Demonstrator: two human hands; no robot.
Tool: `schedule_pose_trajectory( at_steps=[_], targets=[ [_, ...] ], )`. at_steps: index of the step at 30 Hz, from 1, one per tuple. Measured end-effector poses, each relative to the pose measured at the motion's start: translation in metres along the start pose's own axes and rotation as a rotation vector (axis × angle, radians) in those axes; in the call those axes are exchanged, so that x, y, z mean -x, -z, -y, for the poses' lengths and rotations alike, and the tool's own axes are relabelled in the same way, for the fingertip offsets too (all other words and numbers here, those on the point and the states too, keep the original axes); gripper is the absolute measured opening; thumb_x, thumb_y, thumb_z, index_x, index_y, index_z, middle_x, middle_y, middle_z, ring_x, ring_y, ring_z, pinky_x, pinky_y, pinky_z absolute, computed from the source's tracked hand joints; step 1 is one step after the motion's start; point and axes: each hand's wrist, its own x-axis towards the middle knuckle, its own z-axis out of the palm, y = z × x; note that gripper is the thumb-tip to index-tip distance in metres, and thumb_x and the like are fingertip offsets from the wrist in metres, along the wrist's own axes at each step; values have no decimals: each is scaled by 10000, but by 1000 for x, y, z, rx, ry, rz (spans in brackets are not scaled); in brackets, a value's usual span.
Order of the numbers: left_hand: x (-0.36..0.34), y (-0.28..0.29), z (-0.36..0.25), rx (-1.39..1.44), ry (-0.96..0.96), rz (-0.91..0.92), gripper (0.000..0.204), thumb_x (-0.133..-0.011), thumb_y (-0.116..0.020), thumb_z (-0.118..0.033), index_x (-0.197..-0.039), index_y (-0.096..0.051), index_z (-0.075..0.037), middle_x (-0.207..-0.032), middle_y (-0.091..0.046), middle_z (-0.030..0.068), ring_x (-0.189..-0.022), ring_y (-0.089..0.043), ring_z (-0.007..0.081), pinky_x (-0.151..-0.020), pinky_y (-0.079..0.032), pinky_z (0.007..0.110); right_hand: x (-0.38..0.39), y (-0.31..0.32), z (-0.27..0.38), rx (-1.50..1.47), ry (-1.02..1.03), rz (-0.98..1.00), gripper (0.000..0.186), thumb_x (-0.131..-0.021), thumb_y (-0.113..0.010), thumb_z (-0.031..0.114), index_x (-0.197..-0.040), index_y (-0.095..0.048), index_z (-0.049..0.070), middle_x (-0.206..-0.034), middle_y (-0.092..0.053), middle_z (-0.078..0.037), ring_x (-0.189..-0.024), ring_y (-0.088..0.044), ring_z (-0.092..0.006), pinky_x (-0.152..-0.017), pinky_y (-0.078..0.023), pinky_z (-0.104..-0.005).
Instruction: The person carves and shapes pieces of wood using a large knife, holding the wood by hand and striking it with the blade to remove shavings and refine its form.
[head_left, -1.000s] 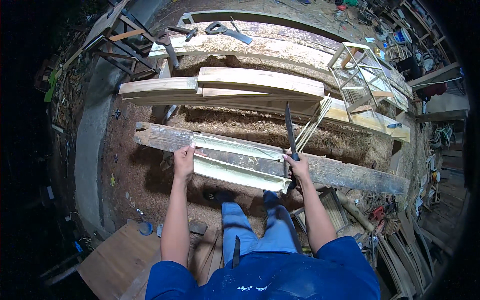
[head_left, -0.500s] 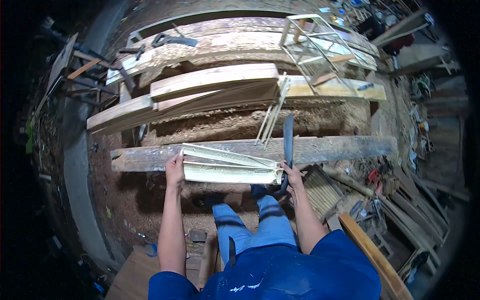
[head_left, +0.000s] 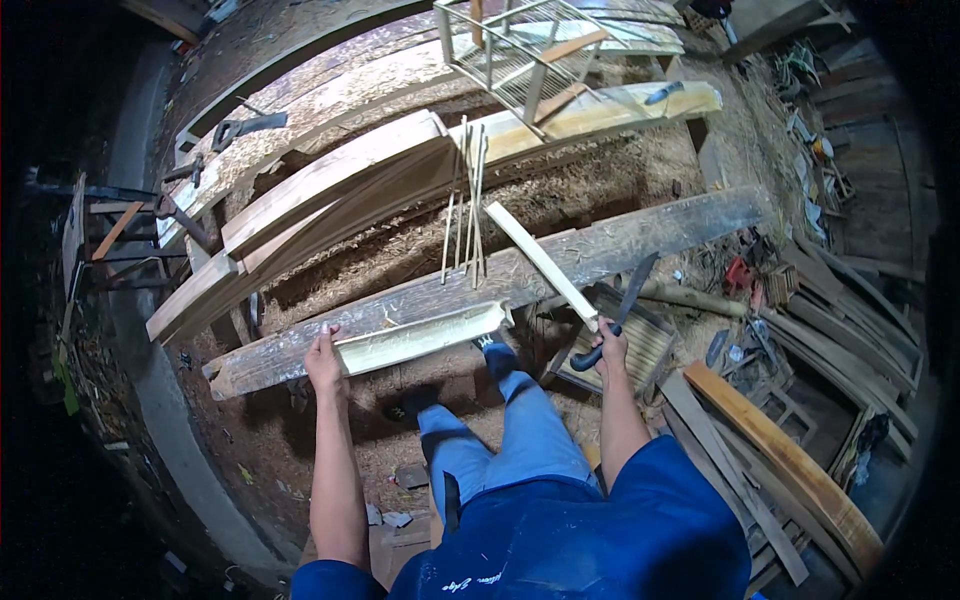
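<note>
My left hand (head_left: 324, 362) grips the left end of a pale split bamboo piece (head_left: 420, 338), held level with its hollow inner face showing. My right hand (head_left: 612, 345) is closed around a narrower bamboo strip (head_left: 540, 262) by its near end and also around a machete (head_left: 633, 290). The strip slants up and left, apart from the larger piece. The machete's dark blade points up and right, and its curved black handle sticks out left of my fingers. Both bamboo pieces are over or beside the worn plank (head_left: 660, 225) in front of me.
Several thin bamboo sticks (head_left: 462, 215) lean across to the plank. Beyond are thick timber beams (head_left: 330, 180), a hand saw (head_left: 245, 128) and a slatted frame (head_left: 520, 75). A slatted crate (head_left: 640, 335) stands below my right hand, with stacked boards (head_left: 780, 465) further right.
The two bamboo pieces, previously held together between my hands, are now separate. My right hand has swung the narrower strip away with the machete. The whole view has turned and shifted.
</note>
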Motion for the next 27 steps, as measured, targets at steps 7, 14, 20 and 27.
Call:
schedule_pose_trajectory(
  at_steps=[7,14,20,27],
  targets=[
    [12,-32,-29,4,-23,-78,368,-1020,-601,-368,-1022,-704,-14,-854,-688,70,-734,-639,148,-662,-525,292,-19,-15,-14,32,24,-52,129,-918,-722,95,-954,-599,88,-716,-565,-8,-528,-513,-114,-475,-424,-263],
    [17,-74,-57,-108,-123,-137,377,-1010,-626,-368,-974,-734,-8,-854,-677,25,-742,-578,100,-675,-468,258,-23,-46,-16,80,59,-179,182,-897,-752,115,-963,-588,71,-755,-589,-26,-516,-545,-131,-459,-447,-283],
    [23,-97,-67,-281,-213,-130,384,-1022,-614,-341,-962,-744,15,-859,-674,14,-809,-557,76,-747,-446,258,-17,-50,-6,127,105,-240,189,-907,-748,157,-981,-593,76,-824,-628,-38,-474,-533,-124,-436,-434,-279],
    [37,-110,-79,-207,-223,-95,367,-1027,-608,-322,-967,-740,15,-858,-683,27,-807,-571,76,-749,-454,253,-13,-33,5,184,160,-266,255,-926,-726,177,-1106,-609,40,-1028,-699,-47,-454,-523,-107,-412,-426,-259]
  ],
)
